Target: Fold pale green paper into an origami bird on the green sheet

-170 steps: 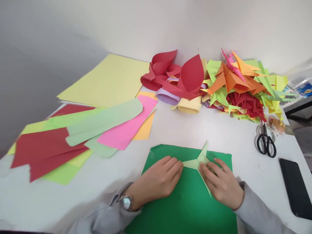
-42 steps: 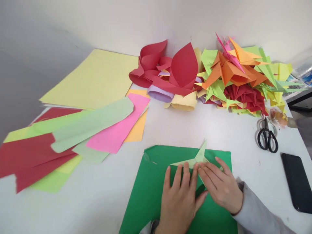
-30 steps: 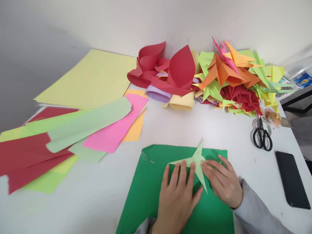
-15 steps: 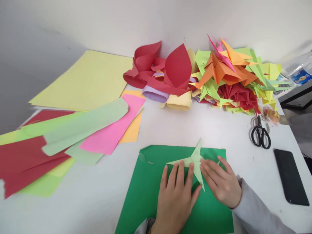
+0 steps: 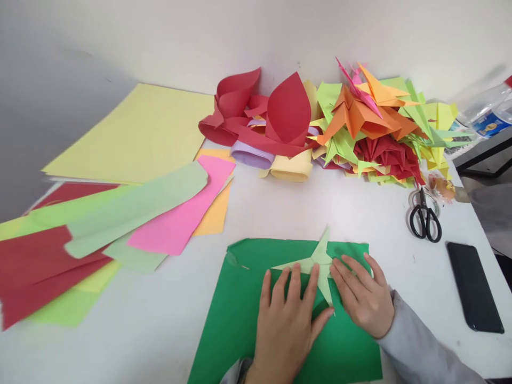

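A pale green folded paper star (image 5: 322, 262) with long thin points lies flat on a green sheet (image 5: 236, 325). My left hand (image 5: 286, 320) is open, its spread fingertips pressing on the star's left point and middle, the thumb near the tip of the lower point. At the star's right side, my right hand (image 5: 362, 296) rests with fingers stretched out and its fingertips touching the paper. Those fingers cover the right-hand point, so its shape is hidden. Neither hand grips anything.
Loose coloured strips (image 5: 140, 208) and a large yellow sheet (image 5: 132, 133) lie at the left. Curled red paper pieces (image 5: 290, 112) and a heap of folded paper shapes (image 5: 372, 128) stand along the wall. Scissors (image 5: 424, 216), a black phone (image 5: 475, 285) and a plastic bottle (image 5: 490, 120) are at the right.
My right hand has slid slightly outward along the star's right side, its forefinger and thumb area shifting a little. My left hand stays nearly in place. The whole view has shifted slightly.
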The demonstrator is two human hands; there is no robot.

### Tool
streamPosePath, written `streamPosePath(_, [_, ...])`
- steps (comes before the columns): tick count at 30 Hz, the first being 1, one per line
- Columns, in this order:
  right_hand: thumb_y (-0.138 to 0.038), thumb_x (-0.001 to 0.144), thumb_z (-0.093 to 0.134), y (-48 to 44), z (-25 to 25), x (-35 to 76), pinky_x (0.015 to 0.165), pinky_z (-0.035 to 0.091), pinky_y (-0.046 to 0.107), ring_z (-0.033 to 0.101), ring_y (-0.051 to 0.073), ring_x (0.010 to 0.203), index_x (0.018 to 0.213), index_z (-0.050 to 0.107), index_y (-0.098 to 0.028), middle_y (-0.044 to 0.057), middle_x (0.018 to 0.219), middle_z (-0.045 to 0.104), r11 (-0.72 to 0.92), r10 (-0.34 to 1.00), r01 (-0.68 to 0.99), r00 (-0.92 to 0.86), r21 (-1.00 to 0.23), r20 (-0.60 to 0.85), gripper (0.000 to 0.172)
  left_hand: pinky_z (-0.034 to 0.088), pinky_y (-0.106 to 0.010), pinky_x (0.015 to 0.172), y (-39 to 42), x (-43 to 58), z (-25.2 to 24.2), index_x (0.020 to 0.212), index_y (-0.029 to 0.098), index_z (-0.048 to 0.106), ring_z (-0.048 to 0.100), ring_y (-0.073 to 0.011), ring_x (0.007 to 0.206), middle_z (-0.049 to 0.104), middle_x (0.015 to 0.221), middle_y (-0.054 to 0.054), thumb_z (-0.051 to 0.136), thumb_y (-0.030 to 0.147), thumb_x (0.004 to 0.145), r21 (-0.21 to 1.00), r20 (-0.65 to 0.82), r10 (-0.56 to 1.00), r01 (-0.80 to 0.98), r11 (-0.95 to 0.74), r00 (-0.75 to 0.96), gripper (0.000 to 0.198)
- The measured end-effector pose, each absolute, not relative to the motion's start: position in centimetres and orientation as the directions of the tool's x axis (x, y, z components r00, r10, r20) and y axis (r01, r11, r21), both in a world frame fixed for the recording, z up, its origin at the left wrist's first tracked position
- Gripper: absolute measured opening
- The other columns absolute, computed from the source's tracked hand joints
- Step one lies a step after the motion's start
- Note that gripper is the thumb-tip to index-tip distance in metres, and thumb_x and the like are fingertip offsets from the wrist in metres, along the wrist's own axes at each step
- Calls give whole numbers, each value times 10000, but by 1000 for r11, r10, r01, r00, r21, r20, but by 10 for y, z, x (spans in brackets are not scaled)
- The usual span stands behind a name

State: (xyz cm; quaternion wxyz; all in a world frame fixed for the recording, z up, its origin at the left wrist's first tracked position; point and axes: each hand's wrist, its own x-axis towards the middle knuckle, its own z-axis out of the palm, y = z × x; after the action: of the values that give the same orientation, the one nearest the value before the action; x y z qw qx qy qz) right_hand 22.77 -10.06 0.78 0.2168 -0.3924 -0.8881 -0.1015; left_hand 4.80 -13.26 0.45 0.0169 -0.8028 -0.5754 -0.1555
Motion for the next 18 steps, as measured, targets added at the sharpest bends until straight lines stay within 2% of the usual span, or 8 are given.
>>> streamPosePath(5, [-138,965,352,-99,8,222,1149,209,470,575,222,1133,1124,667,-136,94,1165,692,660,685,751,-608,11,401,353,312,-578,1015,-133,49,5,1260,221,617,546,-339,1062,636,1158,-166,526,582,860,147,262,924,935,-324,279,546])
streamPosePath(10, [-129,965,363,-100,2,224,1127,219,512,518,242,1219,1081,670,-129,106,1225,660,630,729,774,-568,-52,381,328,310,-589,1014,-133,49,6,1254,214,621,557,-337,1049,642,1158,-170,511,583,870,135,261,924,937,-323,281,544])
streamPosePath(18, [-116,947,404,-95,5,225,1096,249,547,457,262,1300,986,671,-186,86,1314,605,582,780,807,-517,-104,354,279,318,-609,999,-133,49,6,1254,215,621,567,-348,1064,647,1173,-174,493,545,895,153,246,929,935,-319,277,504])
